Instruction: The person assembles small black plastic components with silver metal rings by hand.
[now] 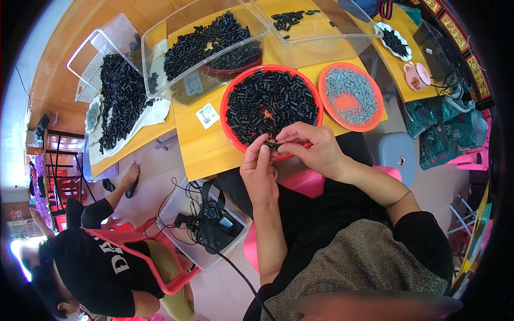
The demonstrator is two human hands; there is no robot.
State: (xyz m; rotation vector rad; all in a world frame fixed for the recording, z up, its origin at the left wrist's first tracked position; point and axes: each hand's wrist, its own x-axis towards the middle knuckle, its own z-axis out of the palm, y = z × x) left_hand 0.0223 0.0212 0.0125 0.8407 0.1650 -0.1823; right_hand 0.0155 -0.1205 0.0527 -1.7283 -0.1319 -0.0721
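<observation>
Left hand [258,171] holding small black piece [272,145], thumb and fingertips pinched narrow; right hand [316,147] pinching same piece, fingertips nearly meeting left's. Piece sitting at six o'clock of red basin [223,109], over near rim (exact shape hiding behind fingers). Loose black pieces [262,99] filling basin. At three o'clock, orange plate [346,101] bearing silver pins [364,91]; at nine, white label [207,115] lying on yellow table [195,155].
</observation>
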